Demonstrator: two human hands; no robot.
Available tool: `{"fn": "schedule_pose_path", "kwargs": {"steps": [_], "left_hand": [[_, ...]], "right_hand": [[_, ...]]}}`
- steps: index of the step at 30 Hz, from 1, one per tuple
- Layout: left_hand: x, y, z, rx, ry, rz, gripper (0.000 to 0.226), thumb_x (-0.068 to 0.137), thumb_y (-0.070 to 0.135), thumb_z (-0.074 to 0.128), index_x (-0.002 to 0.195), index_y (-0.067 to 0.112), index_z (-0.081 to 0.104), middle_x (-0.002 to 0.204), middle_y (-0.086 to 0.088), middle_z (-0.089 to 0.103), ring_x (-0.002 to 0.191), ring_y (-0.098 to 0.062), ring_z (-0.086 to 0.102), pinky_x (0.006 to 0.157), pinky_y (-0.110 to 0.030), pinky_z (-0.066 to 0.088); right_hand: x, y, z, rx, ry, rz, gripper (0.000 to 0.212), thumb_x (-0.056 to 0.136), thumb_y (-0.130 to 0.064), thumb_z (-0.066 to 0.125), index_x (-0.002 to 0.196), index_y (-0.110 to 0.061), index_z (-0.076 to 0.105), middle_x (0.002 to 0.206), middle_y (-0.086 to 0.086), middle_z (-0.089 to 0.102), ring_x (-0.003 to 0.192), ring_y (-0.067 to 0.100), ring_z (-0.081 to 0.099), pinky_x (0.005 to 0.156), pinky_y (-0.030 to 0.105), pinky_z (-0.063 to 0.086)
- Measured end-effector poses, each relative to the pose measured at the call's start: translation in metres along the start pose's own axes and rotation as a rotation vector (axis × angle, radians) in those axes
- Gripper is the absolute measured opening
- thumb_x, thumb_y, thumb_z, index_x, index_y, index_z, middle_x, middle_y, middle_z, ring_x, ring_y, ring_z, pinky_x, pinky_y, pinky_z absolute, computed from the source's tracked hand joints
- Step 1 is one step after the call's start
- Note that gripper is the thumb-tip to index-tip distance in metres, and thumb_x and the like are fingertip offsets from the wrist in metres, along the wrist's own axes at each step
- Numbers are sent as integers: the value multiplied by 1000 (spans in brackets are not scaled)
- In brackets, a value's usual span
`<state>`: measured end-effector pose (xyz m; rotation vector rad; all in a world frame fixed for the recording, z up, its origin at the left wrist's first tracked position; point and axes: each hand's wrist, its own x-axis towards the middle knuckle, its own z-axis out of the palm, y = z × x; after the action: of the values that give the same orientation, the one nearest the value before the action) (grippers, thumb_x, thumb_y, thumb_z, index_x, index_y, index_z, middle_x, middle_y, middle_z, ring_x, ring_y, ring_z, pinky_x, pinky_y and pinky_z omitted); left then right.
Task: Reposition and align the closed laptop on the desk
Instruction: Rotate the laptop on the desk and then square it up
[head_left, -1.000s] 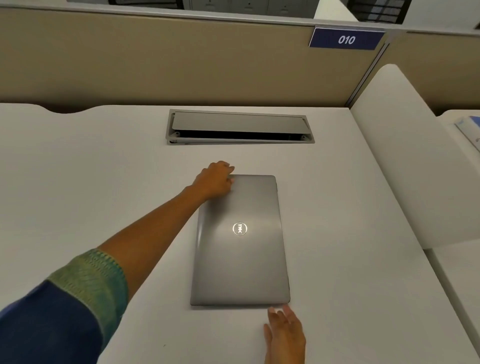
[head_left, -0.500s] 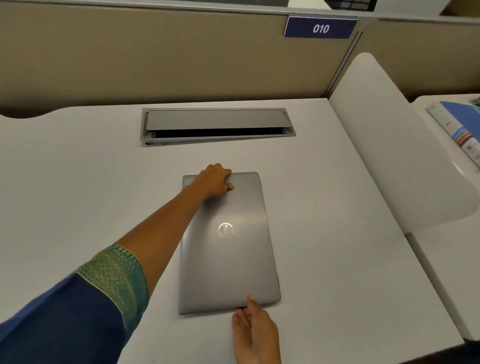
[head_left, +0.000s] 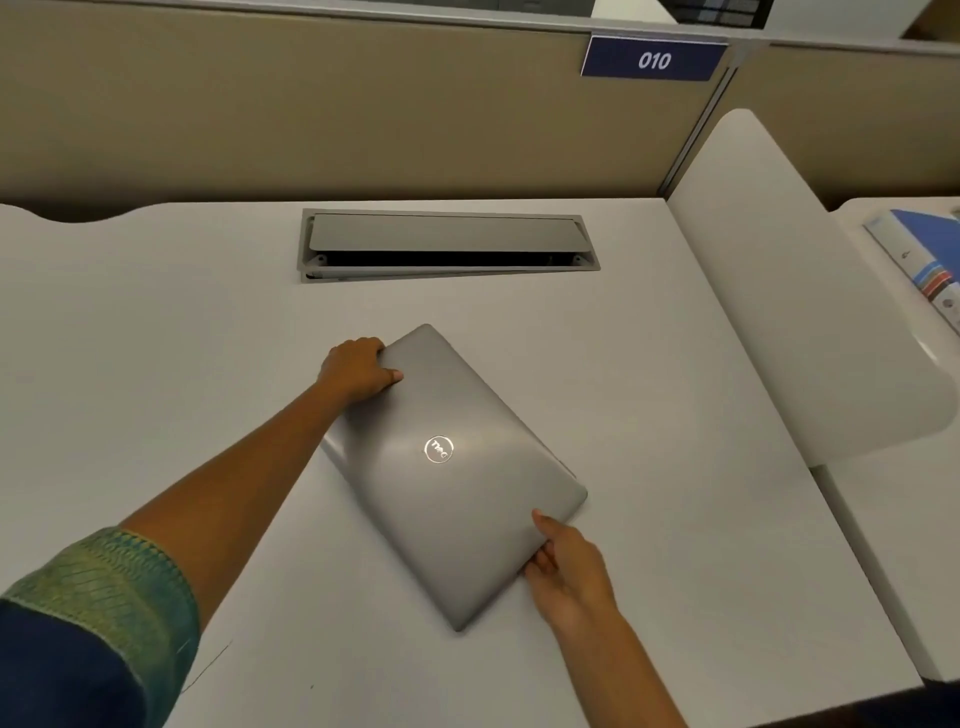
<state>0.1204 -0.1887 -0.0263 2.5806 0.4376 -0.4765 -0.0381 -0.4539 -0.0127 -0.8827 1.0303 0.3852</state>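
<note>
The closed laptop (head_left: 452, 473) lies flat on the white tabletop (head_left: 156, 338), in its middle part and in front of the grey cable hatch (head_left: 447, 244), but it sits diagonally, with one corner pointing toward the hatch and another toward the person. The left hand (head_left: 358, 370) grips the far-left edge, the thumb on the lid and the fingers curled over the rim; the right hand (head_left: 569, 566) holds the near-right edge, thumb on top and fingers seemingly underneath (they are hidden). The two hands sit at almost opposite ends, and I judge this is done on purpose: such a grasp gives good leverage to pivot the flat body on the surface. Since the laptop is not parallel to the tabletop edge, the alignment seems not yet finished.
</note>
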Motion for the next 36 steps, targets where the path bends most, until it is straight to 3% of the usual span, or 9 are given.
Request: {"fn": "schedule_pose_path", "kwargs": {"steps": [6, 8, 12, 15, 18, 22, 28, 33, 36], "left_hand": [[-39, -37, -1, -217, 32, -230, 47, 83, 28, 67, 124, 9, 56, 126, -16, 61, 112, -35, 57, 81, -34, 41], [-53, -46, 1, -276, 38, -285, 45, 82, 26, 67, 121, 6, 58, 123, -18, 62, 108, -35, 58, 78, -33, 40], [-80, -58, 12, -432, 41, -366, 46, 83, 25, 67, 122, 2, 57, 123, -20, 62, 98, -33, 57, 83, -36, 44], [-99, -63, 23, -569, 54, -407, 49, 83, 22, 68, 127, 3, 55, 127, -20, 60, 108, -36, 57, 94, -41, 46], [-115, -65, 33, -643, 63, -438, 55, 84, 21, 67, 134, 5, 49, 133, -18, 56, 116, -37, 55, 100, -44, 45], [-130, -66, 45, -678, 73, -456, 57, 85, 20, 66, 137, 7, 46, 136, -16, 54, 119, -37, 54, 101, -45, 43], [-134, -64, 49, -561, 80, -431, 63, 83, 23, 69, 139, 9, 44, 137, -15, 55, 119, -38, 54, 102, -47, 45], [-141, -65, 50, -314, 145, -315, 44, 85, 31, 63, 123, 10, 55, 121, -13, 64, 103, -32, 62, 83, -37, 48], [-148, -69, 58, -150, 251, -237, 51, 87, 40, 57, 128, 11, 51, 129, -16, 54, 112, -34, 56, 91, -42, 48]], "right_hand": [[24, -45, 11, -312, -53, -67, 2, 81, 0, 65, 81, 1, 64, 74, 13, 71, 70, 23, 65, 58, 29, 53], [33, -57, 18, -427, -48, -94, 6, 80, -3, 67, 83, 0, 63, 77, 11, 68, 69, 21, 64, 55, 26, 50], [47, -78, 32, -603, -40, -157, 38, 79, -11, 71, 112, 3, 59, 90, 8, 62, 81, 21, 59, 68, 30, 46], [54, -86, 39, -711, -22, -196, 54, 78, -15, 72, 125, 4, 52, 94, 7, 53, 85, 22, 52, 81, 34, 41], [59, -90, 41, -782, -14, -240, 60, 79, -15, 71, 130, 5, 47, 90, 9, 50, 81, 24, 49, 84, 35, 39], [61, -90, 38, -815, -6, -300, 55, 82, -12, 70, 129, 6, 48, 137, 21, 48, 125, 36, 46, 98, 39, 39], [60, -85, 35, -834, 14, -312, 45, 83, -8, 68, 123, 6, 53, 137, 20, 51, 126, 36, 46, 97, 38, 40], [57, -77, 33, -816, 46, -366, 28, 84, -10, 65, 109, 0, 61, 128, 20, 57, 107, 35, 54, 92, 40, 44], [54, -61, 35, -1017, 138, -564, 49, 87, -22, 61, 131, -7, 48, 143, 18, 40, 126, 36, 40, 103, 45, 38]]}}
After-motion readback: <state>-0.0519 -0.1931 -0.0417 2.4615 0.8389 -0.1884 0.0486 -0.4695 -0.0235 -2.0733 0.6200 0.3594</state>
